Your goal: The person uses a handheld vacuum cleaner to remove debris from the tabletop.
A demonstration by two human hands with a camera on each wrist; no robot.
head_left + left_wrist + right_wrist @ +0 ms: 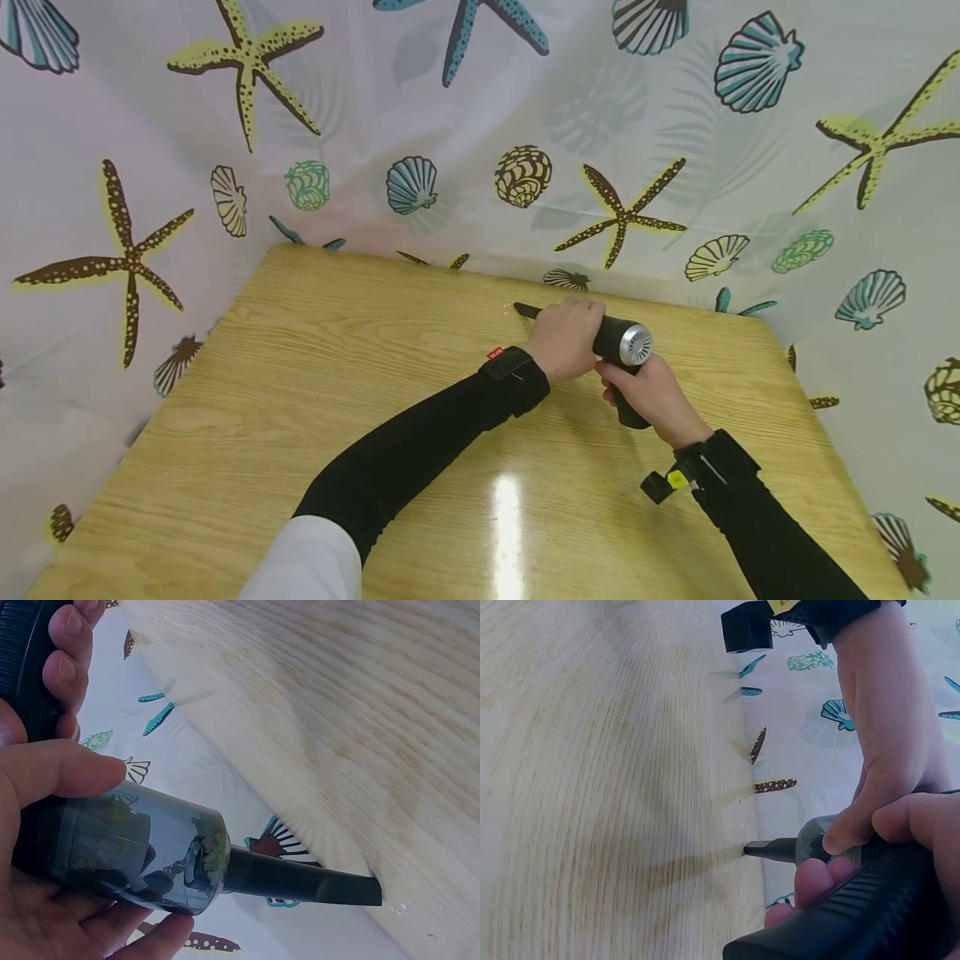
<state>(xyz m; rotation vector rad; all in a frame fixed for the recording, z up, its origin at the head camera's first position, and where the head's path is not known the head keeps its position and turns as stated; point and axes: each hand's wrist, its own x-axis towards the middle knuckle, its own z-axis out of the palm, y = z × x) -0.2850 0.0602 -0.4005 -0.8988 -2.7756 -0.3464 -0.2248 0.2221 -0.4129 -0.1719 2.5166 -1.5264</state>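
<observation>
Both hands are on a black handheld vacuum cleaner (611, 337) with a silver vented end. My left hand (566, 337) grips its front body around the clear dust cup (172, 847), thumb on one side and fingers on the other. Pale and dark bits show inside the cup. The right hand (652, 396) holds the ribbed handle (870, 907) with curled fingers. A flat black nozzle (315, 881) points to the far side of the table, its tip at the wood. Small whitish crumbs (401, 909) lie just beyond the tip.
The wood-grain table (360, 333) reaches a curtain (465, 125) printed with starfish and shells, which hangs behind and along both sides. Close beyond the nozzle is the table's far edge. A small black camera (657, 487) juts from the right wrist strap.
</observation>
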